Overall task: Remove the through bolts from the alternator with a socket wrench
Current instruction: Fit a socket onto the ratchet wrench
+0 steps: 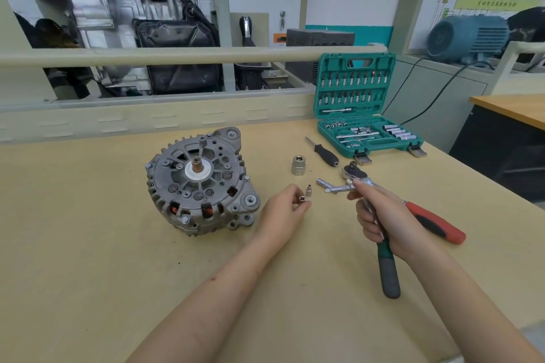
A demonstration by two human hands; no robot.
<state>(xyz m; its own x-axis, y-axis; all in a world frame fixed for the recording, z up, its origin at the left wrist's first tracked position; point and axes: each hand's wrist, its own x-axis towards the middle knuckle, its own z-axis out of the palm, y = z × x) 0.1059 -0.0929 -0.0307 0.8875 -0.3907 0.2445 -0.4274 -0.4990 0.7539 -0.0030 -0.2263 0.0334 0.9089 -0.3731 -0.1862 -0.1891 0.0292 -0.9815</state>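
The grey alternator (200,183) lies on the wooden bench (88,244), its copper shaft end facing up, bolt heads visible around its rim. To its right, my left hand (283,209) pinches a small socket (302,199) between its fingertips. My right hand (380,215) grips a socket wrench with a green and grey handle (388,271); its metal shaft reaches up to a crossbar (339,188) by my fingertips. A small silver bit (308,190) stands on the bench between my hands.
A large socket (298,165) and a black-handled driver (324,153) lie behind my hands. A ratchet (354,172) with a red and black handle (433,222) lies to the right. The open green socket set case (365,124) stands at the back right.
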